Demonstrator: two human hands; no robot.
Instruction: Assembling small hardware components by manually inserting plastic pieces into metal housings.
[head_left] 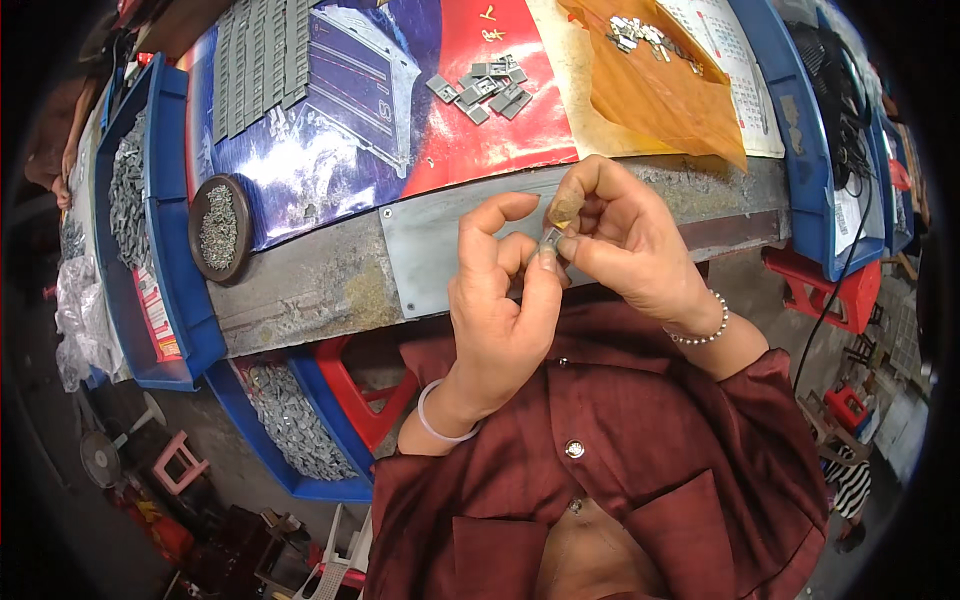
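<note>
Small grey metal piece [551, 240], flat and partly hidden, sits at the table edge [330, 290] above the lap. Left hand [497, 300] and right hand [620, 240] both pinch it, fingertips closed together. Beyond: loose grey pieces [488, 88] well apart, blue bin [165, 220] left, orange bag [665, 85] far.

left hand [500, 300] + right hand [625, 245] | pinch small grey metal piece [551, 238] | above workbench [320, 280]
</note>
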